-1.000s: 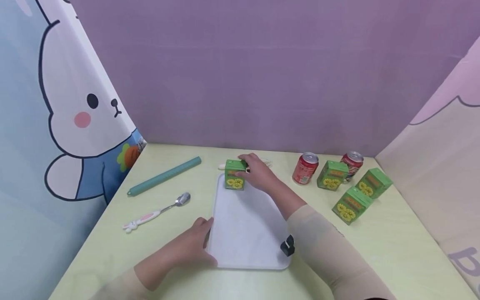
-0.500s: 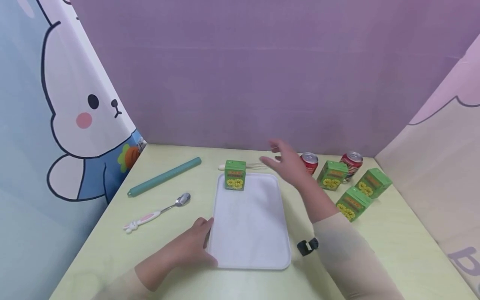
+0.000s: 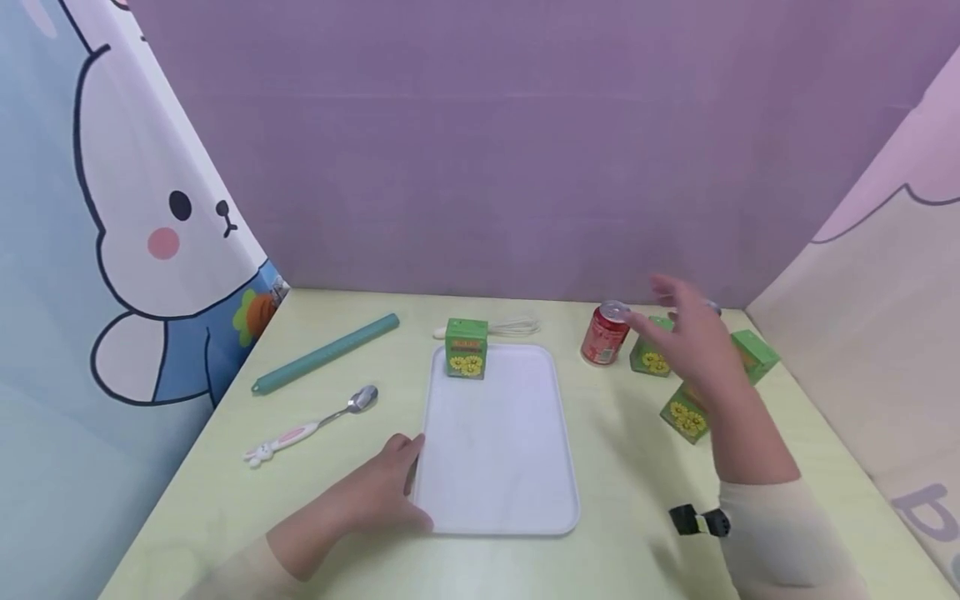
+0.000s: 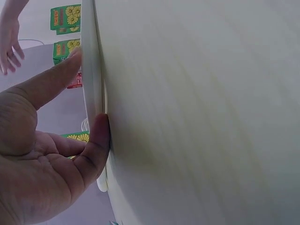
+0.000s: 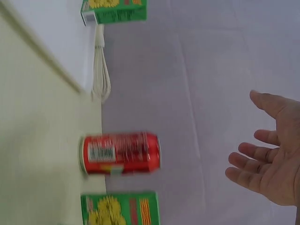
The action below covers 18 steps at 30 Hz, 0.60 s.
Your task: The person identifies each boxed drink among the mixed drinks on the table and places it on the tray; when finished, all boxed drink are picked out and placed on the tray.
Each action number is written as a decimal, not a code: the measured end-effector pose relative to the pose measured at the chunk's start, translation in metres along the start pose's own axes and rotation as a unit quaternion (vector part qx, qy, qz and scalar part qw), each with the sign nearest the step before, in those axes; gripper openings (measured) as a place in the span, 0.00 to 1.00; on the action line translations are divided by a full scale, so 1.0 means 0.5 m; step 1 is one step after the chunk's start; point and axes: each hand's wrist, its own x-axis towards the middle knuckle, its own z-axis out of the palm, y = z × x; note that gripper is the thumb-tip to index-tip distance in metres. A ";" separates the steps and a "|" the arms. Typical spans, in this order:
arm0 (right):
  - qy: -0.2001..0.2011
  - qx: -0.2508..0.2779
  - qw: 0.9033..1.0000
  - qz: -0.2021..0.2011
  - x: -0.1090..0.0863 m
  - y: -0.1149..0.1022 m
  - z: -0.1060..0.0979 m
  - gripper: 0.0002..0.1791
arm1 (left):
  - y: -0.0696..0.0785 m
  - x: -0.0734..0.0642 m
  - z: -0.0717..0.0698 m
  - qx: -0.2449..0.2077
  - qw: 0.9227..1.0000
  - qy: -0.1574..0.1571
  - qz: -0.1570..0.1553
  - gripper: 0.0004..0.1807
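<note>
My left hand (image 3: 382,487) grips the near left edge of a white rectangular tray (image 3: 498,467), its thumb and fingers at the rim in the left wrist view. On the tray's far left corner stands a green juice box (image 3: 467,350) with yellow flowers. My right hand (image 3: 693,342) holds nothing, fingers spread, above the drinks on the right. Under and around it are a red can (image 3: 606,335) and matching green boxes: one beside the can (image 3: 651,357), one nearer me (image 3: 684,412), one farther right (image 3: 756,354). The right hand mostly hides a second can behind them.
A whisk (image 3: 513,327) lies behind the tray, partly covered by the box. To the left are a long teal stick (image 3: 326,354) and a spoon (image 3: 300,433) with a rabbit handle. A purple backdrop (image 3: 480,167) rises at the table's far edge.
My right hand has let go of the green box on the tray and moved right, past the red can to above the other boxes. The left hand stays at the tray.
</note>
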 end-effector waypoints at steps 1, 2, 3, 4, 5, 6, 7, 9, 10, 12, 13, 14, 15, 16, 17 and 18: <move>0.001 -0.002 1.000 0.002 -0.006 0.008 -0.009 0.52 | 0.000 0.000 0.000 0.001 1.000 0.000 0.001 0.65; 0.002 -0.003 1.000 0.003 -0.012 0.018 -0.016 0.52 | 0.000 0.000 -0.001 0.003 1.000 0.001 0.000 0.65; 0.005 -0.006 1.000 0.005 -0.017 0.028 -0.022 0.52 | 0.000 0.000 -0.002 0.002 1.000 0.001 0.001 0.65; 0.008 -0.011 1.000 0.003 -0.022 0.039 -0.027 0.51 | 0.000 0.000 -0.002 0.001 1.000 0.002 0.001 0.65; 0.011 -0.014 1.000 0.002 -0.026 0.050 -0.030 0.51 | 0.000 0.000 -0.004 0.000 1.000 0.002 0.001 0.65; 0.014 -0.019 1.000 0.001 -0.031 0.061 -0.033 0.51 | 0.001 -0.001 -0.004 -0.001 1.000 0.002 0.002 0.65; 0.015 -0.026 1.000 0.001 -0.035 0.071 -0.035 0.50 | 0.001 -0.001 -0.005 -0.002 1.000 0.002 0.002 0.65; 0.016 -0.048 0.999 0.006 -0.045 0.089 -0.039 0.48 | 0.001 -0.002 -0.005 -0.004 1.000 0.001 0.001 0.65; 0.014 -0.055 0.998 0.008 -0.049 0.098 -0.040 0.47 | 0.001 -0.001 -0.005 -0.005 1.000 0.000 0.000 0.65; 0.006 -0.067 0.998 0.019 -0.059 0.114 -0.041 0.48 | 0.000 -0.001 -0.004 -0.005 1.000 -0.002 0.000 0.65; 0.001 -0.072 0.997 0.023 -0.064 0.123 -0.041 0.49 | 0.000 -0.002 -0.003 -0.005 1.000 -0.002 0.000 0.65; -0.003 -0.078 0.997 0.028 -0.069 0.131 -0.041 0.50 | -0.001 -0.002 -0.002 -0.005 1.000 -0.002 0.000 0.65; -0.009 -0.081 0.996 0.031 -0.074 0.139 -0.041 0.51 | -0.001 -0.002 -0.002 -0.006 1.000 -0.003 0.000 0.65; -0.013 -0.084 0.996 0.034 -0.079 0.148 -0.040 0.52 | -0.001 -0.002 -0.001 -0.008 1.000 -0.004 -0.001 0.66; -0.016 -0.084 0.996 0.036 -0.084 0.156 -0.039 0.52 | 0.000 -0.003 -0.002 -0.008 1.000 -0.004 0.000 0.66; -0.020 -0.080 0.996 0.037 -0.089 0.164 -0.038 0.52 | 0.000 -0.004 -0.002 -0.009 1.000 -0.004 -0.001 0.66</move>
